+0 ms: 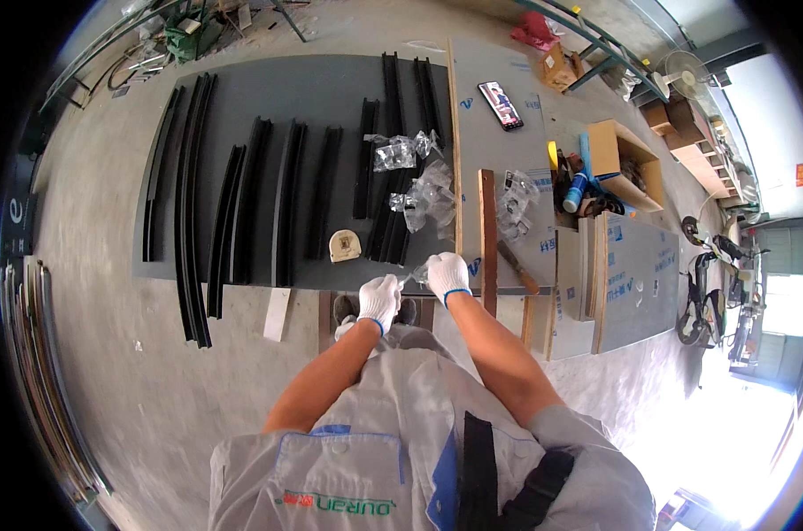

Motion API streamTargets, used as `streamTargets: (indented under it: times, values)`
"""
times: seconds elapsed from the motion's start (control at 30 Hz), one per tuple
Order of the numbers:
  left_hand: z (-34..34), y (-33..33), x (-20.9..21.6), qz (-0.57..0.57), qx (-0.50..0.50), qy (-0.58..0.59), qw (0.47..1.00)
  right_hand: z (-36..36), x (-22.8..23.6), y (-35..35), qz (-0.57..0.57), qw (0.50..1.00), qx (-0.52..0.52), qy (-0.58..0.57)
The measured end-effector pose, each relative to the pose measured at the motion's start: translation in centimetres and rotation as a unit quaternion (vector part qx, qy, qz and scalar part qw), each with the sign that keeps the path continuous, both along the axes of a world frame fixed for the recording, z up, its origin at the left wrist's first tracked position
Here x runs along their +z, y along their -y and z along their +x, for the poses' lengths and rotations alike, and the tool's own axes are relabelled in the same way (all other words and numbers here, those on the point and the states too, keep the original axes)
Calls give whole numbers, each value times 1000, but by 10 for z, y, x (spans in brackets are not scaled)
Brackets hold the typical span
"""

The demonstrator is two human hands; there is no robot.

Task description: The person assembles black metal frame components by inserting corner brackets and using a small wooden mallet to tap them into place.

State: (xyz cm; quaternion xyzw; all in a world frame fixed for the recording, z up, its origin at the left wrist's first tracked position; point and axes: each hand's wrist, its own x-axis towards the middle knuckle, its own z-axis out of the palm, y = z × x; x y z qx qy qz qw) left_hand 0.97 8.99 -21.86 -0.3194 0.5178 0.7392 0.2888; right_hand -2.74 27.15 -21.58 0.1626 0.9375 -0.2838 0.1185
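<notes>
Both my hands wear white knit gloves and meet at the near edge of the dark grey tabletop [242,88]. My left hand [380,303] is closed with its fingertips pinched on a small clear plastic bag [411,282]. The other side of that bag is gripped by my right hand [448,273], also closed. What the bag contains is too small to make out. Just beyond lie several crumpled clear plastic bags [432,190], some with small parts inside. A cream tape measure [344,246] sits to the left, among long black channel profiles [288,203] laid lengthwise.
On the board at right rest a phone [501,104], a brown strip [487,234], more plastic bags [513,205] and a wooden-handled tool [518,268]. Further right are an open cardboard box [609,159], a blue can [576,192] and stacked panels [636,279]. A white strip [277,314] juts out near the front edge.
</notes>
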Motion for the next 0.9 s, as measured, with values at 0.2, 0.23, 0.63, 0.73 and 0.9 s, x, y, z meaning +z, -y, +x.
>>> streamTargets:
  times: [0.2, 0.23, 0.63, 0.73, 0.9]
  values:
    - [0, -6, 13, 9, -28, -11, 999, -7, 26, -5, 5, 992, 123, -6]
    - [-2, -6, 13, 15, -54, -18, 998, -10, 30, -10, 42, 991, 127, -5]
    - [-95, 29, 19, -477, -124, -425, 759, -72, 102, -37, -295, 929, -224, -16]
    - [-160, 26, 45, -560, -163, -347, 734, -71, 97, -59, -286, 917, -243, -138]
    - [-213, 24, 41, -605, -323, -244, 686, -6, 100, -108, -286, 890, -321, -154]
